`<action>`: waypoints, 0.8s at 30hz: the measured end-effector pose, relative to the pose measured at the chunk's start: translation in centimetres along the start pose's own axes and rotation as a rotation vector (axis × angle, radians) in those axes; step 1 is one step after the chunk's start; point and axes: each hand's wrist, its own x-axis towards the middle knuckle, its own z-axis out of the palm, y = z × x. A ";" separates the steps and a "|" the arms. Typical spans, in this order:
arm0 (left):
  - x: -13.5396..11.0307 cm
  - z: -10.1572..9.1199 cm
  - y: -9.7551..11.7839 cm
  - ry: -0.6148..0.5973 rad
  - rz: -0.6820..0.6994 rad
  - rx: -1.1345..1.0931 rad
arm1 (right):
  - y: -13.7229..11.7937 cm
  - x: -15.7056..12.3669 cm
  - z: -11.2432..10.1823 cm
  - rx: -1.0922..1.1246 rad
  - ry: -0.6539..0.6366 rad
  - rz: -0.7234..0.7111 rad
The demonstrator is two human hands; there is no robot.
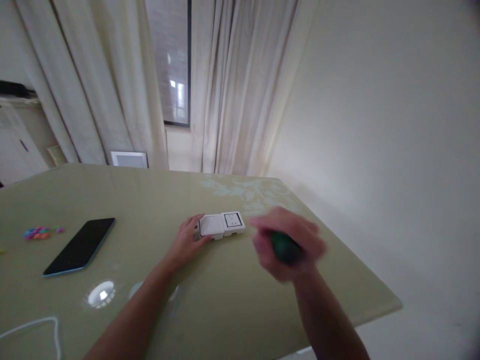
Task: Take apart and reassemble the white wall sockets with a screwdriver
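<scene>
My left hand [189,240] grips the left end of a white wall switch plate [212,225], thumb along its near edge and fingers at the far side. Against the plate's right side sits a white wall socket [233,220] with a dark square outline and slots on its face; both lie on the table. To the right, raised above the tabletop, my right hand [287,242] is closed around a green-and-black handle [287,248], rounded like a screwdriver's. Motion blurs this hand, and whatever shaft or tip the handle has cannot be made out.
The glossy table [150,195] carries a black tablet [80,247] and small colourful pieces [39,232] at the left. A white cable [37,322] lies near the front left. Curtains [247,90] hang behind, and a bare wall [386,125] rises along the right.
</scene>
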 end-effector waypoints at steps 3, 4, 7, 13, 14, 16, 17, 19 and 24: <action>0.1 -0.1 0.0 -0.004 0.001 -0.012 | 7.9 2.2 4.4 -0.128 -0.436 0.252; 0.1 -0.1 -0.1 -0.004 -0.001 -0.017 | 10.2 2.0 5.6 -0.196 -0.603 0.332; 0.3 -0.3 -0.1 -0.012 -0.004 -0.012 | 15.2 -0.3 8.6 -0.244 -0.843 0.459; 0.4 -0.8 0.6 -0.048 0.008 0.026 | 17.7 -3.1 10.6 -0.227 -1.045 0.478; 0.3 -0.7 0.9 -0.054 0.002 0.018 | 17.7 -3.1 10.4 -0.238 -1.065 0.487; 0.0 -0.4 1.6 -0.072 -0.012 -0.007 | 17.7 -2.9 9.7 -0.264 -1.107 0.512; -0.1 -0.2 2.0 -0.088 -0.019 -0.030 | 17.6 -2.8 9.4 -0.278 -1.129 0.525; -0.4 0.2 2.8 -0.117 -0.037 -0.094 | 17.4 -2.7 8.7 -0.303 -1.168 0.555; 0.1 -1.0 3.1 -0.016 -0.107 -0.153 | 17.1 -2.0 7.0 -0.320 -1.163 0.610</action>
